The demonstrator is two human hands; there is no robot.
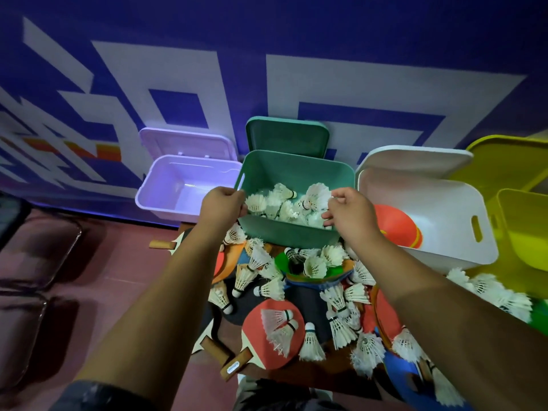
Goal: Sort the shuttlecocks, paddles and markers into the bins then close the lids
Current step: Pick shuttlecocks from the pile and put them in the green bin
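A green bin [284, 235] stands open in the middle, its lid [287, 137] tipped back, with a heap of white shuttlecocks [281, 203] inside. My left hand [222, 206] hovers at the bin's front left corner with its fingers curled shut and nothing visible in it. My right hand [347, 212] is over the front right rim, fingers loosely apart, fingertips beside a shuttlecock [317, 191]. Below the bin lie many loose shuttlecocks [338, 307], a red paddle [275, 330] and a stack of flat disc markers [320, 274].
An open purple bin [184, 185] sits left of the green one. To the right, an open white bin [444, 232] holds orange-red markers [394, 223]. An open yellow bin [522, 232] is at the far right. A painted blue and white wall is behind.
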